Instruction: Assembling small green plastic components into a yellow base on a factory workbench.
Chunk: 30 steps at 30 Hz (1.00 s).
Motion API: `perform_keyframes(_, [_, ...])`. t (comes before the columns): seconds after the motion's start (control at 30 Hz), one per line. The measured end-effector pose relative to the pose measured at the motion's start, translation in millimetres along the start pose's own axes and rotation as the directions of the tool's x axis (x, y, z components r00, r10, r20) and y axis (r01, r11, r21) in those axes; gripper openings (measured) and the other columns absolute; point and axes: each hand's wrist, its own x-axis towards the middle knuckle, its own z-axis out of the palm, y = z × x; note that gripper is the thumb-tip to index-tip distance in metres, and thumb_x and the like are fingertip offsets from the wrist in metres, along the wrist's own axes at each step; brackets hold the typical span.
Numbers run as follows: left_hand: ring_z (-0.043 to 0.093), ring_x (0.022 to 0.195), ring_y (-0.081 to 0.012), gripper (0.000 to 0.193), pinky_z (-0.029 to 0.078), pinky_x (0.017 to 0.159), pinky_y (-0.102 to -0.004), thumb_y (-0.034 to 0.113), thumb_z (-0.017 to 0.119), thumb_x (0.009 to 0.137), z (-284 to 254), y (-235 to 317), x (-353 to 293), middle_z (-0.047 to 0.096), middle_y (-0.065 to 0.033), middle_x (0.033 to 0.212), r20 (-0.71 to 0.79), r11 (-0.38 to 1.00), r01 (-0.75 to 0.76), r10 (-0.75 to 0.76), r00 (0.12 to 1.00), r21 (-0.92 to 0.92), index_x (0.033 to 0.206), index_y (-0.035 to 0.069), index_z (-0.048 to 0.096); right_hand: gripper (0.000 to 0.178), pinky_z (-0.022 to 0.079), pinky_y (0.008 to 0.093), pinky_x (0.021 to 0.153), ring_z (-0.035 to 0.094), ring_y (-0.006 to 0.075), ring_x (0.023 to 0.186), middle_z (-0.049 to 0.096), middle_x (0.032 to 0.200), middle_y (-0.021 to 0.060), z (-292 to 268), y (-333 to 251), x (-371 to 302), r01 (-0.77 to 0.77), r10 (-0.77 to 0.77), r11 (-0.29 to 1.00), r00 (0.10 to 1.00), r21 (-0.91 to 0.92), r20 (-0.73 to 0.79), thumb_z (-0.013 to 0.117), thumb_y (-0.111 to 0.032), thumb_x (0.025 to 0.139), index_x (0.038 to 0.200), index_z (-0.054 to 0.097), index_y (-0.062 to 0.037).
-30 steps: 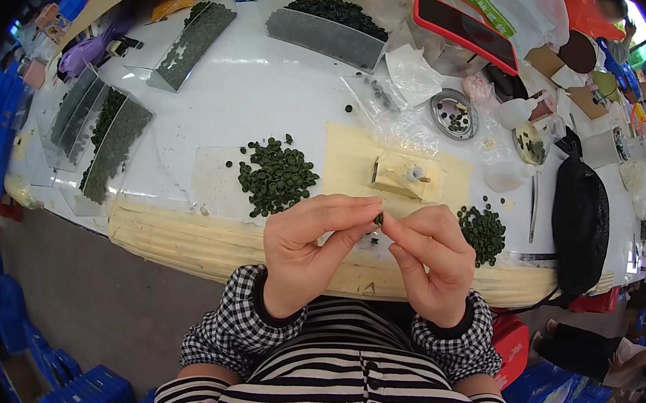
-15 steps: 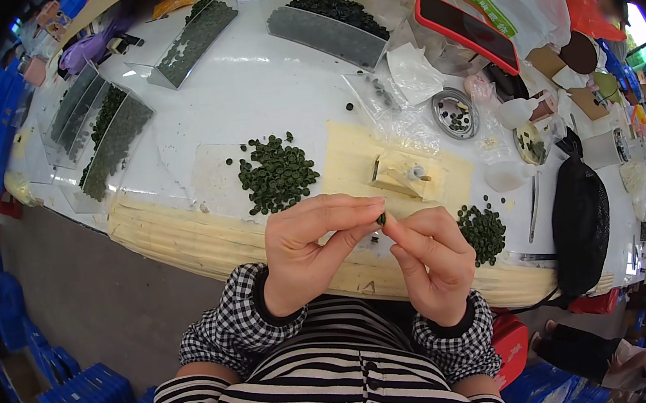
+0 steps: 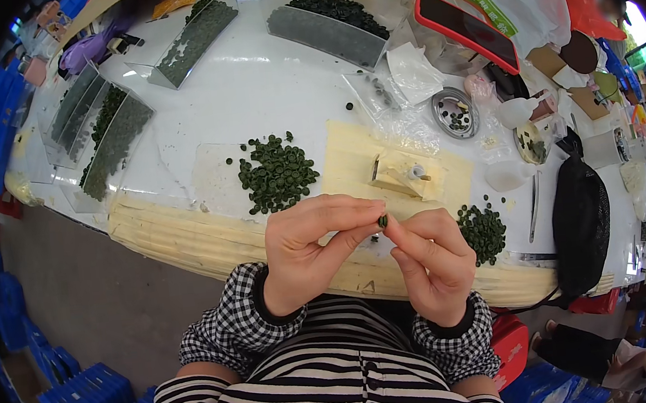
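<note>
Close above the table's front edge, my left hand (image 3: 304, 250) pinches a small dark green disc (image 3: 383, 221) between thumb and fingertips. My right hand (image 3: 435, 256) is closed, its index fingertip against the right side of that disc and its thumb bent below. Beyond my left hand lies a loose pile of green discs (image 3: 277, 175). A smaller pile of such discs (image 3: 483, 233) lies just right of my right hand. A cream-coloured block (image 3: 407, 173) with a short pale peg on top stands beyond my hands on a yellow sheet (image 3: 345, 148).
Clear trays of green pieces (image 3: 329, 32) stand at the back and left. A red-cased phone (image 3: 467, 33), a round metal dish (image 3: 455, 113), tweezers (image 3: 534, 207) and a black mesh bag (image 3: 581, 221) are on the right. Padding (image 3: 185, 236) covers the front edge. Another person (image 3: 599, 353) is at lower right.
The disc has shifted slightly between my fingertips and shows a little more of its face. My right fingers have moved very slightly; the rest looks the same.
</note>
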Motion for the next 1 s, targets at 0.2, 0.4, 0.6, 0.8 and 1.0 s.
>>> perform_keyframes(0.2, [0.070,0.089,-0.0202,0.022,0.056,0.075,-0.0252,-0.011,0.069,0.079,-1.0,3.6,1.5,0.071,-0.0172,0.100,0.035,0.996,-0.047,0.044,0.998,0.078,0.100,-0.003,0.071,0.037,0.047,0.0300,0.066,0.059,0.0217,0.074,0.065,0.088,0.0069,-0.8,-0.8,-2.4,-0.032,0.031,0.999,0.999,0.027,0.012,0.074,0.003,0.073,0.110,0.072,-0.0029])
perform_keyframes(0.4, [0.070,0.091,-0.0215,0.023,0.057,0.077,-0.0266,-0.011,0.069,0.078,-0.2,4.0,0.9,0.071,-0.0171,0.100,0.048,0.993,-0.049,0.044,0.998,0.103,0.100,-0.002,0.071,0.037,0.046,0.0296,0.066,0.059,0.0211,0.074,0.065,0.088,0.0068,-2.3,-1.5,-4.7,-0.054,0.054,0.998,0.998,0.030,0.019,0.073,0.003,0.074,0.111,0.071,-0.0030])
perform_keyframes(0.6, [0.070,0.091,-0.0215,0.023,0.058,0.077,-0.0268,-0.011,0.069,0.079,0.2,3.7,0.4,0.071,-0.0173,0.101,0.053,0.994,-0.043,0.038,0.998,0.102,0.100,-0.002,0.071,0.037,0.046,0.0291,0.066,0.058,0.0207,0.074,0.065,0.088,0.0069,-3.0,-1.9,-5.8,-0.062,0.061,0.997,0.998,0.037,0.021,0.073,0.003,0.076,0.112,0.071,-0.0035])
perform_keyframes(0.8, [0.070,0.091,-0.0211,0.023,0.058,0.077,-0.0264,-0.011,0.069,0.079,-0.1,2.9,1.5,0.071,-0.0169,0.101,0.058,0.998,-0.036,0.033,0.998,0.058,0.100,-0.003,0.071,0.037,0.046,0.0281,0.066,0.058,0.0201,0.075,0.065,0.089,0.0070,-3.0,-2.8,-6.0,-0.075,0.074,0.995,0.997,0.068,0.016,0.072,0.004,0.077,0.113,0.071,-0.0036])
perform_keyframes(1.0, [0.070,0.090,-0.0210,0.022,0.057,0.076,-0.0262,-0.010,0.069,0.080,-1.8,2.9,2.4,0.071,-0.0165,0.100,0.079,0.999,-0.015,0.012,0.997,0.031,0.101,-0.003,0.071,0.038,0.046,0.0288,0.066,0.058,0.0206,0.075,0.066,0.088,0.0071,-3.7,-1.0,-5.3,-0.035,0.035,0.998,0.999,0.055,0.014,0.073,0.002,0.076,0.114,0.070,-0.0036])
